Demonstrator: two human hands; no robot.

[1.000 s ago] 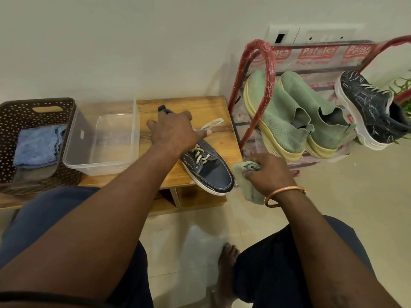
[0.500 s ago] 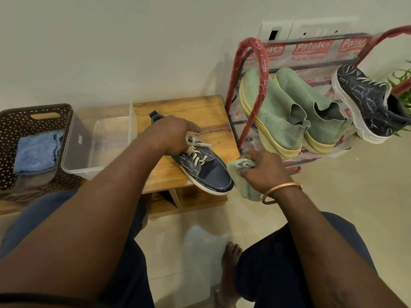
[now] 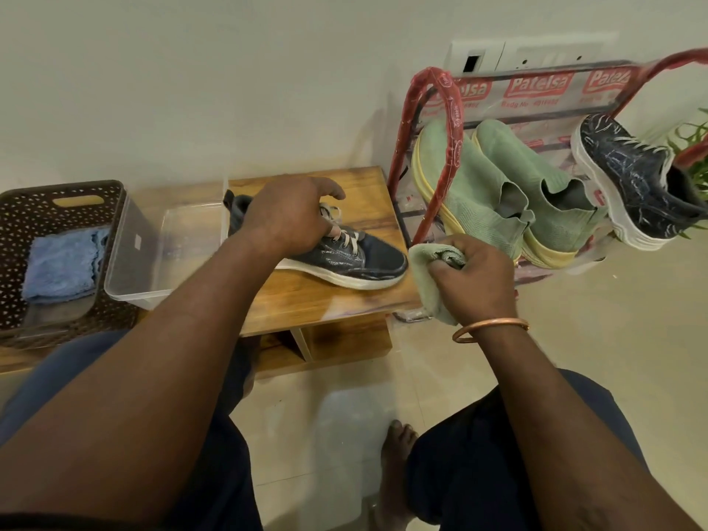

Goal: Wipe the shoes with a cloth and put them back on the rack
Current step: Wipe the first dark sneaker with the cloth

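While the dark blue shoe (image 3: 344, 254) lies on the wooden bench (image 3: 329, 300) with its toe pointing toward 3 o'clock, the left hand (image 3: 287, 216) is clamped over its collar and laces, fingers curled down around the upper. The shoe's white sole rests on the bench top, near the bench's edge at 3 o'clock. The right hand (image 3: 475, 277) sits just beside the shoe's toe, at its 3 o'clock, closed in a fist around a bunched light green cloth (image 3: 433, 289); part of the cloth hangs below the fist, past the bench edge. Cloth and shoe toe are very close, but I cannot tell whether they touch. A copper bangle (image 3: 490, 328) circles the right wrist.

At 1 to 2 o'clock from the shoe stands the rack (image 3: 440, 120), its red frame wrapped in printed plastic. A pair of green slip-on shoes (image 3: 509, 189) leans on it, toes up, and a dark marbled sneaker (image 3: 628, 178) with a white sole sits at the pair's 3 o'clock.

At 9 o'clock from the held shoe, a clear plastic tub (image 3: 153, 254) stands on the bench just beside its heel, and farther toward 9 o'clock a brown perforated basket (image 3: 65, 197) holds a folded blue cloth (image 3: 63, 262). A bare foot (image 3: 398, 454) rests on the tiled floor at 6 o'clock.
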